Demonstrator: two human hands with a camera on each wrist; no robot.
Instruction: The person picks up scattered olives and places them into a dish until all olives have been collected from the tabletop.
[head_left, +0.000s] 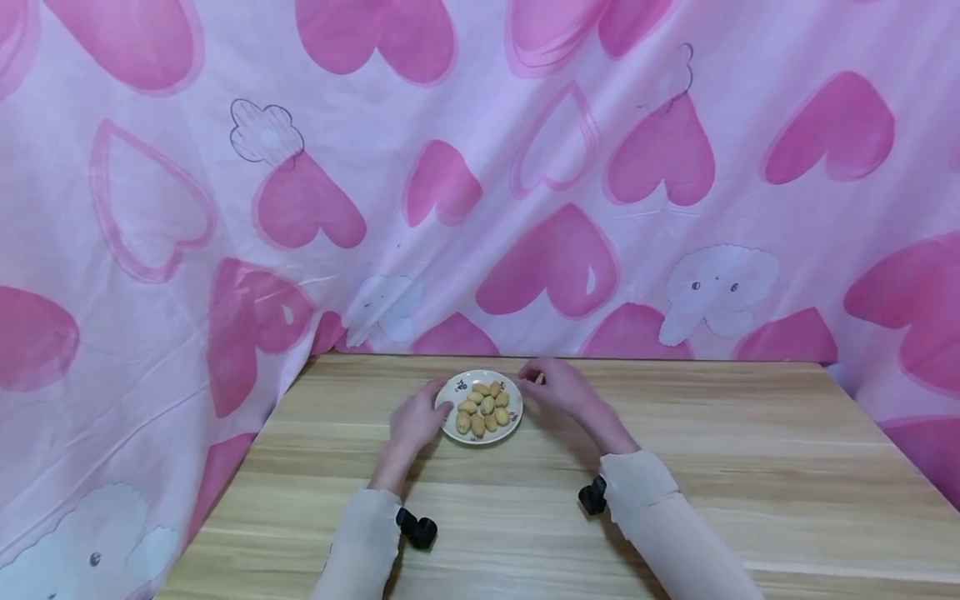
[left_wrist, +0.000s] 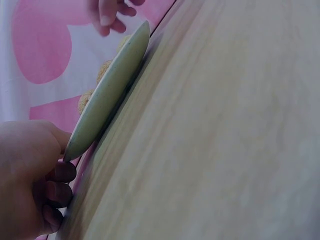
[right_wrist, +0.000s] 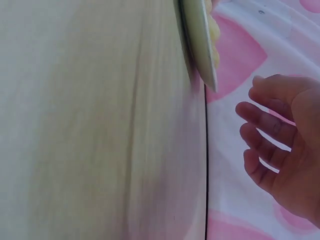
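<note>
A small white plate (head_left: 454, 427) with dark printed marks holds several tan, oval, nut-like pieces (head_left: 489, 406) with a wrinkled surface. My left hand (head_left: 418, 421) pinches the plate's left rim, thumb over the edge and the other fingers curled below it, as the left wrist view shows. Whether the plate's base touches the table is not clear. Just right of the plate, my right hand (head_left: 558, 387) hovers apart from the rim. In the right wrist view its fingers (right_wrist: 267, 122) are spread and loosely bent, with nothing between them.
The wooden table (head_left: 712, 467) stretches to both sides and toward me. Behind its far edge hangs a pink curtain (head_left: 450, 275) with hearts, which also comes down along the left side. A black wrist camera sits on each sleeve (head_left: 637, 483).
</note>
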